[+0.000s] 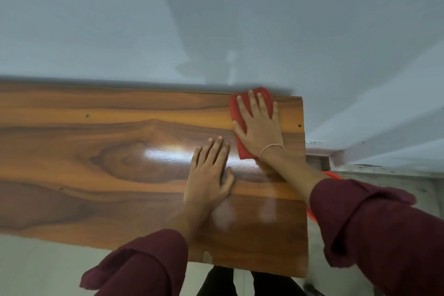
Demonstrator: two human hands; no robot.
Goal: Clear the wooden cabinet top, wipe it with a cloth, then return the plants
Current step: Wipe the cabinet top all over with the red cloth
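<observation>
While the right hand (260,130) lies flat with fingers spread on the red cloth (243,150), pressing it onto the far right corner of the wooden cabinet top (96,151), the left hand (207,178) rests palm down just beside it on bare wood, fingers straight, holding nothing. Assessment: clearing appears complete, as no object stands on the visible surface; wiping is in hand. Whether the long stretch to the left is already wiped cannot be told. Plants are out of view; their return is outstanding. An orange object (332,174) shows partly beyond the right edge, unidentified.
</observation>
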